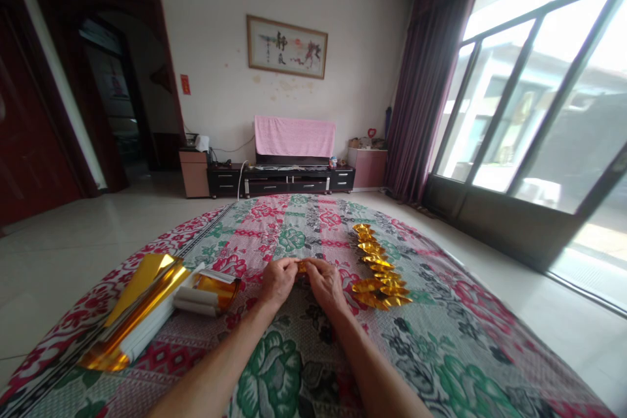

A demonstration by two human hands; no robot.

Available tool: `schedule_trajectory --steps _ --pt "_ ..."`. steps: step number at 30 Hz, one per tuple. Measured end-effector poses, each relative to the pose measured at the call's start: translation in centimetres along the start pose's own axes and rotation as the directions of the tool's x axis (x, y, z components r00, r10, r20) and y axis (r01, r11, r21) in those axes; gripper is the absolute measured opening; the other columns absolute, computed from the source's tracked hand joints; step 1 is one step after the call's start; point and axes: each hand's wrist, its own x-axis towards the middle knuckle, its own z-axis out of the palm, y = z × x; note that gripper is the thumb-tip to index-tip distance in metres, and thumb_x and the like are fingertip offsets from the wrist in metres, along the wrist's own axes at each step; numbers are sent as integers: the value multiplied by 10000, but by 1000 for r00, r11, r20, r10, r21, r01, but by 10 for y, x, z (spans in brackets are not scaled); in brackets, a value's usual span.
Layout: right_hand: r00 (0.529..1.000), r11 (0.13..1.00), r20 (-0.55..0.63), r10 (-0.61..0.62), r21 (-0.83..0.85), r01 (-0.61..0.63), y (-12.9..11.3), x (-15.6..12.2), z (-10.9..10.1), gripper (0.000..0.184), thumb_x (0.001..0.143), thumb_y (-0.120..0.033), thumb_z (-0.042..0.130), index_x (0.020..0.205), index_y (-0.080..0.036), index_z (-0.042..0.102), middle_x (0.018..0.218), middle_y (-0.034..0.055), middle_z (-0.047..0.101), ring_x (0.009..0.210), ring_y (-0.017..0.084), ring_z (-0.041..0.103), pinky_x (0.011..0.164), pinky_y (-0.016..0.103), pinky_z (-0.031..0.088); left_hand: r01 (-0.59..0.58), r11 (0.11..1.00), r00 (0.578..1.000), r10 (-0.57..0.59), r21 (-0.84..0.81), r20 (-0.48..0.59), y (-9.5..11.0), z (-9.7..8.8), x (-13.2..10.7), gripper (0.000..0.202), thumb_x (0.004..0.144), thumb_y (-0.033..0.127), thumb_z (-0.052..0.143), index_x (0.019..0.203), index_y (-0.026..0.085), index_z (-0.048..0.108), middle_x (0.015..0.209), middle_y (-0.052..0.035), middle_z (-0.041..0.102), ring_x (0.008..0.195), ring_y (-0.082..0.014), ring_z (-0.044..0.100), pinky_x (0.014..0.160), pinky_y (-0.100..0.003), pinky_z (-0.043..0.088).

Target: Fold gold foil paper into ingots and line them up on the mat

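Both hands meet over the middle of the patterned cloth. My left hand (280, 281) and my right hand (324, 279) pinch a small piece of gold foil paper (302, 268) between thumbs and fingers. Most of that piece is hidden by the fingers. To the right lies a row of folded gold paper ingots (379, 268), pointed at their ends and laid close together. On the left rests a pile of gold foil sheets (142, 313), white on the back and partly curled. Beside it is a smaller rolled gold and white bundle (208, 292).
A floral cloth (272, 372) in red, green and grey covers the rounded surface under my hands. Beyond it stand a low black cabinet (294, 184) and a pink towel (294, 136) draped over a screen. Glass doors (529, 104) and purple curtains (421, 78) are at the right.
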Motion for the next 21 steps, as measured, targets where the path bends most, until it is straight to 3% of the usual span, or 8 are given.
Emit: schedule_trajectory --steps 13,21 --pt "999 999 -20 40 27 -39 1 1 1 336 752 -353 433 769 -170 715 729 26 684 700 177 603 629 226 437 -39 999 999 39 -25 28 -1 0 0 285 720 251 468 851 181 711 721 -25 712 689 -162 644 629 -241 505" --pt "999 999 1 49 23 -49 2 1 0 388 793 -397 398 774 -161 705 650 6 655 639 163 582 586 213 423 24 990 999 -19 -139 40 -12 4 5 301 714 258 476 890 160 700 793 -30 718 718 -167 653 643 -249 518"
